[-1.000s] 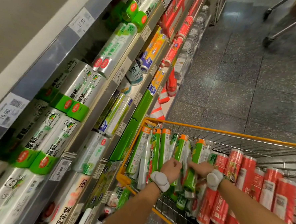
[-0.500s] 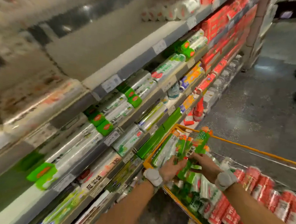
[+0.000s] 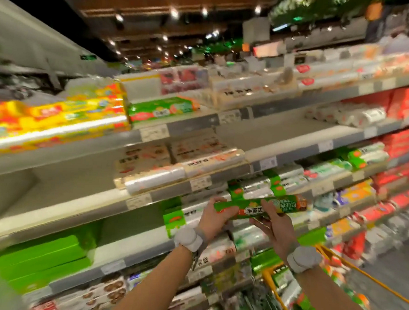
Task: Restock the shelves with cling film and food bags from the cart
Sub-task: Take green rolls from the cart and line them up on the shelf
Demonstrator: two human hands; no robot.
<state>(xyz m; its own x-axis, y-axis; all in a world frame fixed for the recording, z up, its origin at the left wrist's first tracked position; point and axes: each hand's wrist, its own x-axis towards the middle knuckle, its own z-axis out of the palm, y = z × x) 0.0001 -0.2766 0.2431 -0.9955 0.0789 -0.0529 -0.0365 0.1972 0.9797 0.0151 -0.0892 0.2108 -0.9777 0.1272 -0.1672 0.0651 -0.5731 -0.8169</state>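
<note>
- Both hands are up at the shelving: the left hand [image 3: 215, 217] and right hand [image 3: 274, 227] carry one long green cling film box [image 3: 250, 210] level between them.
- The left grip wraps the box's left end; the right grip clamps it near the middle, thumb on top.
- A white oval label reads "手撕式"; the other print is too blurred to read.
- The box hangs in front of green-banded rolls [image 3: 251, 191], just below a grey shelf edge [image 3: 170, 192] whose price tags [image 3: 200, 183] are unreadable.
- The yellow cart [image 3: 270, 282] rim sits low right.
</note>
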